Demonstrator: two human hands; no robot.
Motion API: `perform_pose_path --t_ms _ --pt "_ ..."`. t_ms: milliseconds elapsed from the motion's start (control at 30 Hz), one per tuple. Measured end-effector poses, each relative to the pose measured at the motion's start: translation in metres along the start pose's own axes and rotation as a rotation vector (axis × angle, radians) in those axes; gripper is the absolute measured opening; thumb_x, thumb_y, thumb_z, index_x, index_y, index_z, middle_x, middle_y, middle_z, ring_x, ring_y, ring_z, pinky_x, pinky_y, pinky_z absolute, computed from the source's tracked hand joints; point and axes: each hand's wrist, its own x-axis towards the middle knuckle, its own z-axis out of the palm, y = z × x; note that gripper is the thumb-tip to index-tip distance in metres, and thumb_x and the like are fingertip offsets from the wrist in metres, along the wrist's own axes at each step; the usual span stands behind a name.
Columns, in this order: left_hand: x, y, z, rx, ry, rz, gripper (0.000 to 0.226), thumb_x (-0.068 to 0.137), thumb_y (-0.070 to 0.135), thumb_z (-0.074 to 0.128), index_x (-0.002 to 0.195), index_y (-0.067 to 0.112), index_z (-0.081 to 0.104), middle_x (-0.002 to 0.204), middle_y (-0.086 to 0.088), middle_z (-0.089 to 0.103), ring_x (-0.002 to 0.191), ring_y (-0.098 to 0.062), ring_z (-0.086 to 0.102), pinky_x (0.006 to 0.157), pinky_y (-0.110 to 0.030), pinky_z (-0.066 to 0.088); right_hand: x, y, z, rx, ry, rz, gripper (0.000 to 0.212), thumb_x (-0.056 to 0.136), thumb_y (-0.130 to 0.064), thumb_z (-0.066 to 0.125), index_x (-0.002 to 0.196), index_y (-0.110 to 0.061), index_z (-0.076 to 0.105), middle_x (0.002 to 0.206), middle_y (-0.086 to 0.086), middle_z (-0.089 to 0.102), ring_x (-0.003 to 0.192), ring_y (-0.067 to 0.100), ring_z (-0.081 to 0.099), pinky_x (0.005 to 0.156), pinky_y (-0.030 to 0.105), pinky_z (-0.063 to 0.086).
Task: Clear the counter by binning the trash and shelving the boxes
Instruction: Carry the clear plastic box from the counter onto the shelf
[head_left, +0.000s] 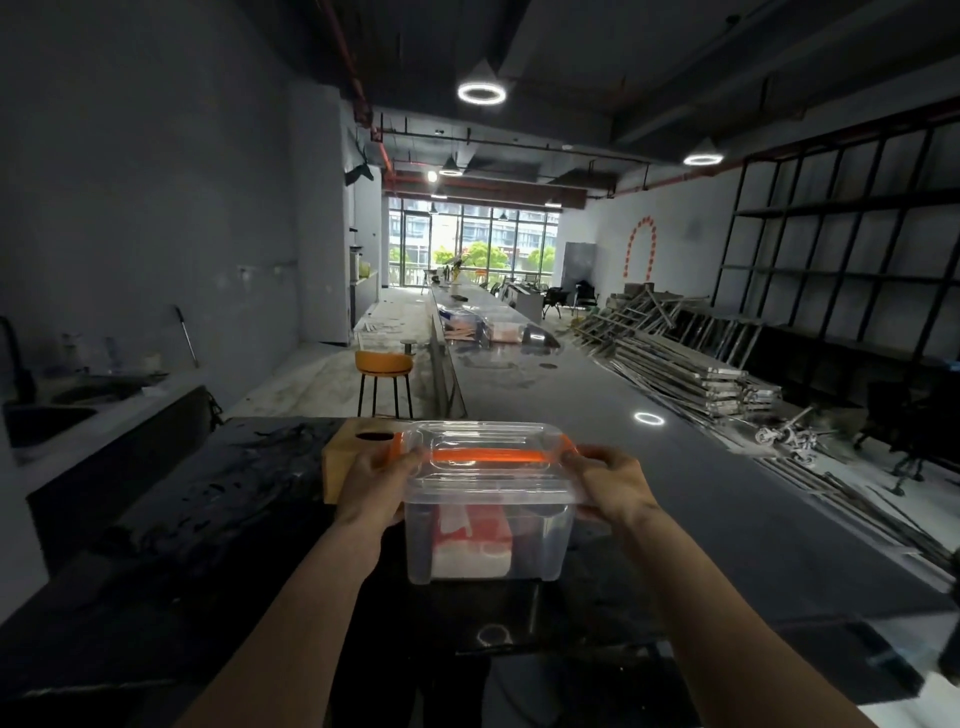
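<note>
A clear plastic storage box (488, 540) with an orange handle and orange side clips is held above the dark counter (218, 519). My left hand (371, 486) grips its left rim and my right hand (610, 483) grips its right rim. Through the wall I see a red and white packet inside. Just behind the box, partly hidden by my left hand, stands a wooden box (343, 457) with an oval hole in its top.
A long grey counter (597, 415) runs away ahead, with more clear boxes and packets (478, 325) far along it. An orange stool (383, 382) stands to its left. A sink (57, 410) is at left. Black shelving (841, 249) lines the right wall, metal frames (675, 353) piled below.
</note>
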Motion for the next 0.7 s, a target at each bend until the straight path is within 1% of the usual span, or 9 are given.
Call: perform_pose_path --t_ms 67,133,200,300,400,467,533,600,700 --pt "-0.002 0.001 0.001 -0.007 0.028 -0.004 0.054 0.079 0.048 0.077 0.127 0.028 0.061 0.115 0.0 0.07 0.098 -0.018 0.065 0.072 -0.035 0.051 0.002 0.001 0.002 -0.009 -0.007 -0.001 0.05 0.076 -0.053 0.081 0.111 -0.018 0.071 0.108 0.007 0.076 0.089 0.024 0.075 0.07 0.044 0.066" --pt "-0.003 0.001 0.003 0.007 0.049 0.007 0.052 0.079 0.047 0.077 0.125 0.027 0.062 0.113 0.0 0.07 0.097 -0.018 0.065 0.07 -0.034 0.05 0.002 0.002 0.002 0.004 -0.005 0.008 0.047 0.079 -0.046 0.082 0.114 -0.016 0.07 0.109 0.008 0.075 0.087 0.024 0.075 0.068 0.042 0.066" --pt "-0.006 0.004 0.004 0.02 0.062 0.013 0.048 0.079 0.044 0.078 0.122 0.026 0.064 0.11 0.0 0.071 0.098 -0.019 0.066 0.079 -0.037 0.053 0.0 0.0 -0.001 0.017 -0.011 0.004 0.046 0.081 -0.04 0.082 0.117 -0.015 0.069 0.11 0.009 0.074 0.084 0.022 0.075 0.062 0.038 0.065" --pt "-0.007 0.005 0.005 0.048 0.075 0.01 0.043 0.08 0.041 0.078 0.118 0.025 0.068 0.109 -0.002 0.074 0.099 -0.022 0.069 0.093 -0.045 0.055 -0.005 -0.002 -0.005 0.012 -0.026 -0.002 0.045 0.082 -0.04 0.081 0.117 -0.014 0.069 0.106 0.008 0.075 0.079 0.02 0.076 0.056 0.032 0.062" --pt "-0.012 0.01 0.007 0.064 0.067 0.037 0.036 0.08 0.039 0.078 0.113 0.025 0.071 0.103 0.0 0.076 0.094 -0.019 0.071 0.093 -0.045 0.056 -0.007 -0.005 -0.01 0.015 -0.007 0.0 0.041 0.082 -0.041 0.082 0.111 -0.013 0.071 0.099 0.008 0.076 0.078 0.02 0.076 0.059 0.036 0.065" --pt "-0.017 0.017 0.008 0.055 0.075 0.061 0.036 0.078 0.038 0.08 0.111 0.027 0.071 0.099 0.004 0.075 0.092 -0.018 0.071 0.089 -0.044 0.058 -0.009 -0.01 -0.014 0.003 0.002 -0.001 0.04 0.082 -0.041 0.082 0.109 -0.014 0.072 0.098 0.007 0.076 0.08 0.02 0.075 0.057 0.034 0.064" --pt "-0.022 0.026 0.008 0.055 0.071 0.082 0.045 0.07 0.046 0.082 0.109 0.028 0.071 0.1 0.004 0.076 0.093 -0.02 0.072 0.09 -0.047 0.058 -0.011 -0.016 -0.017 0.019 -0.001 -0.019 0.038 0.081 -0.041 0.082 0.106 -0.015 0.072 0.1 0.007 0.075 0.082 0.021 0.074 0.055 0.032 0.062" --pt "-0.025 0.033 0.008 0.059 0.076 0.074 0.064 0.058 0.058 0.082 0.114 0.03 0.07 0.106 0.003 0.076 0.097 -0.021 0.072 0.093 -0.049 0.057 -0.013 -0.022 -0.02 0.034 0.002 -0.039 0.034 0.08 -0.041 0.083 0.101 -0.018 0.07 0.102 0.007 0.074 0.087 0.022 0.074 0.057 0.034 0.063" --pt "-0.027 0.042 0.007 0.041 0.096 0.089 0.085 0.046 0.065 0.078 0.122 0.031 0.067 0.112 0.003 0.075 0.101 -0.02 0.07 0.097 -0.048 0.054 -0.013 -0.03 -0.024 0.036 0.024 -0.062 0.039 0.078 -0.043 0.083 0.104 -0.017 0.071 0.103 0.006 0.075 0.091 0.024 0.074 0.059 0.036 0.064"
